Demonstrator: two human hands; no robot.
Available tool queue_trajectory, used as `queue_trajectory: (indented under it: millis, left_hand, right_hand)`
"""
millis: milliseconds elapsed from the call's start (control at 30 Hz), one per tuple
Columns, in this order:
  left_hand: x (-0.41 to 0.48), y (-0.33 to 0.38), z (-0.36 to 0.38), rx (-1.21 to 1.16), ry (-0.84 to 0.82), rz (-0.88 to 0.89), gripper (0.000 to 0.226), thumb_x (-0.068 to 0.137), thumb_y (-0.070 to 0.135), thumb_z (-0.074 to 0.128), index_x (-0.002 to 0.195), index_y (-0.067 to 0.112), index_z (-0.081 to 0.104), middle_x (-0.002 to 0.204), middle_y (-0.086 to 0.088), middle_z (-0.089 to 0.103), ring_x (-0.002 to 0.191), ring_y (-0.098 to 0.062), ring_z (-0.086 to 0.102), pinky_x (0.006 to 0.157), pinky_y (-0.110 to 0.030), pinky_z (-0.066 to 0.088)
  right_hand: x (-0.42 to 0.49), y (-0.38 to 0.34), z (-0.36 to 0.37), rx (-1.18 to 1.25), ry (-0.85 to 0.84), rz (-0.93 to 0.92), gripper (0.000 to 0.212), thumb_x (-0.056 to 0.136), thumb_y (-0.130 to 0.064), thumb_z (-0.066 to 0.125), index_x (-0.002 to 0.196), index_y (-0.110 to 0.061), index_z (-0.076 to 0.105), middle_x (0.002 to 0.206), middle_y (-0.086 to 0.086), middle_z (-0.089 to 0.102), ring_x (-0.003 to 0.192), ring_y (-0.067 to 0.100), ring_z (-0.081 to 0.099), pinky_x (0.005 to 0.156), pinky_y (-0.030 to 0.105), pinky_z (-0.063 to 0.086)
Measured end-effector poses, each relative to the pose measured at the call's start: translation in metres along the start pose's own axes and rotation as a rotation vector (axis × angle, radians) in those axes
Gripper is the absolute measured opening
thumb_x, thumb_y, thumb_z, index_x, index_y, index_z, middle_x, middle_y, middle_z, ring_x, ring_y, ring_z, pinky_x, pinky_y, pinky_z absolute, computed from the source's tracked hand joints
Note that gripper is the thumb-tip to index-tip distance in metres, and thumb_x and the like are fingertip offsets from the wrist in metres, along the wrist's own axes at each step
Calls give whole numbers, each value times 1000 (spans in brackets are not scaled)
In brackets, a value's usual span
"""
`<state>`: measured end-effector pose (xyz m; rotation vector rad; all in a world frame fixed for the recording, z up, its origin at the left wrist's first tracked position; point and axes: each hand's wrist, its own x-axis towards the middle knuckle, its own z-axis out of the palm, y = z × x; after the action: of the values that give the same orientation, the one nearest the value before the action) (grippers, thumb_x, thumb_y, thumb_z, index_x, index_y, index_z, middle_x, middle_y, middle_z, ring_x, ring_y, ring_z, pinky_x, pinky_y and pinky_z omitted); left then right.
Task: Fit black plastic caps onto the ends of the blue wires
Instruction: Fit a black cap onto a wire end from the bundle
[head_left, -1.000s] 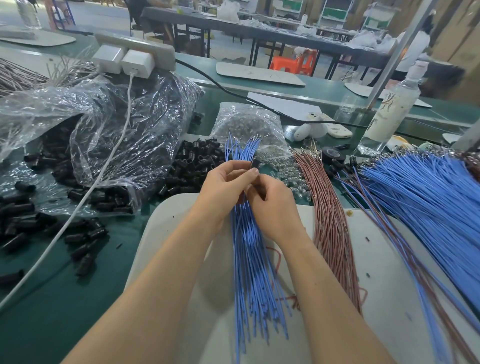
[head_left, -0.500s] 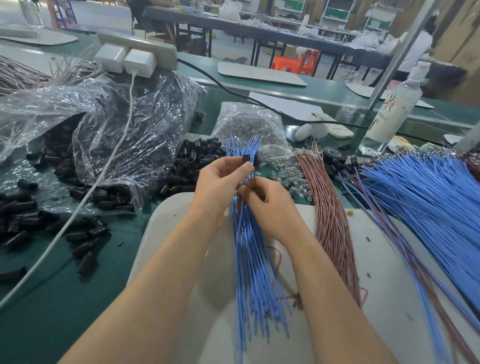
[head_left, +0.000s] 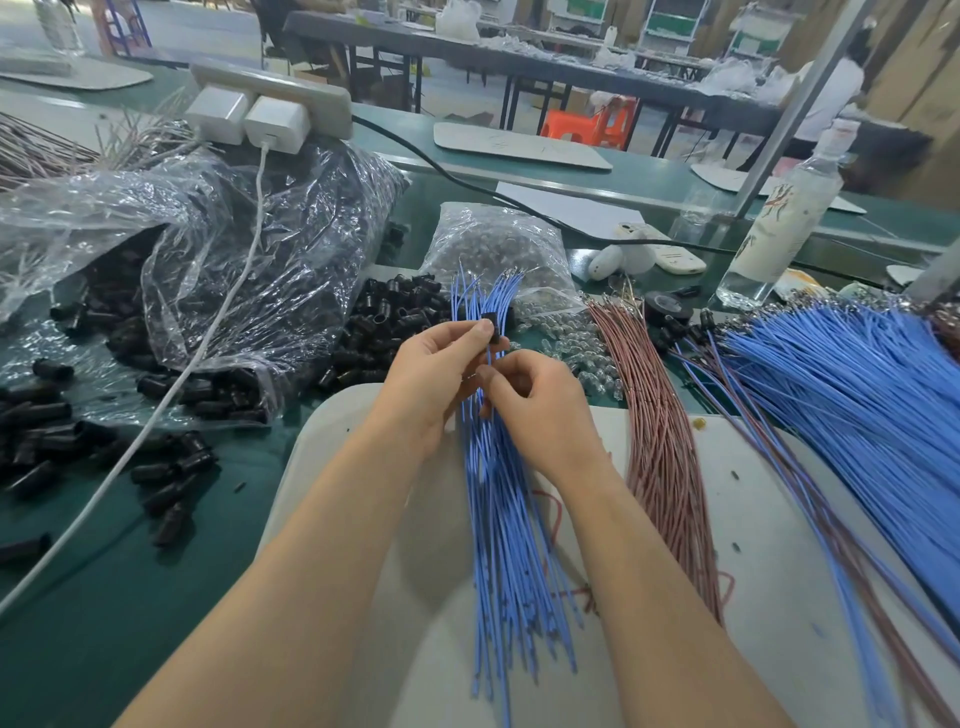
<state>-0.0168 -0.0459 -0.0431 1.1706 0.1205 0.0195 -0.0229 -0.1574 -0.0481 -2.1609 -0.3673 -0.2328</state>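
Currently left hand (head_left: 434, 376) is pinching a small black cap (head_left: 490, 323) by its sides, just above the blue wires (head_left: 501, 525) lying on the white board (head_left: 769, 545); the cap is probably light, rigid and slippery. Right hand (head_left: 543, 410) is pinching one thin, floppy wire, which is best gripped close to its tip so it is not buckling.

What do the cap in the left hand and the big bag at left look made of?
Black cap: likely moulded plastic, smooth with a slight sheen; small in view. Clear bag: thin plastic film, shiny; it crinkles, and caps show through it.
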Motion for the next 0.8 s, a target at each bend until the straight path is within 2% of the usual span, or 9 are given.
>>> queue_trajectory:
  millis: [133,233,300,367,433,567,700,800]
  left_hand:
    - [3,-4,0,144,37,49,17,94,18,57,79,17,64,71,8,69,62,-4,60,70,-22,50]
    - [4,-6,1,254,54,114,18,96,19,54,80,19,64,73,8,68,61,-1,58,65,-16,47]
    - [3,-7,2,281,39,117,15,96,19,53,85,16,64,75,5,67,65,-5,58,67,-18,48]
    - [1,-9,5,323,6,125,12,96,18,54,91,13,63,77,1,65,68,-9,57,71,-23,50]
    - [0,-10,6,326,-10,137,11,95,17,54,96,10,63,80,-1,64,70,-9,57,66,-19,50]
    - [-1,-9,7,287,-11,130,11,95,15,55,99,8,62,81,-3,65,68,-9,58,64,-19,49]
    - [-2,-7,7,242,-10,134,8,92,13,60,97,8,63,75,-1,66,60,-3,59,55,-14,48]
    - [-1,-7,6,268,-23,136,18,90,14,63,106,6,64,84,-1,69,67,-4,61,60,-13,48]
  right_hand:
    - [-1,-4,0,35,59,3,20,78,-46,49,63,-34,52,58,-35,57,54,-13,52,57,15,39]
    - [-1,-5,0,63,84,20,21,74,-51,47,63,-34,53,59,-34,58,54,-12,52,58,17,42]
    - [-1,-5,-1,80,86,32,21,73,-50,46,63,-34,53,58,-33,57,54,-12,52,58,19,42]
    - [-1,-6,-2,107,95,42,19,73,-48,47,62,-34,52,55,-33,56,51,-12,51,57,20,41]
    - [-2,-5,-4,126,98,42,18,78,-42,51,61,-34,51,54,-33,56,50,-13,51,57,22,41]
    - [-1,-2,-6,123,86,38,30,91,-23,57,63,-34,52,52,-33,56,53,-5,51,62,25,43]
    - [0,-3,-7,137,85,43,32,91,-19,57,63,-32,52,49,-29,55,57,2,51,63,26,43]
    - [0,-3,-8,146,95,60,33,91,-18,58,62,-32,53,49,-22,55,57,2,51,63,27,44]
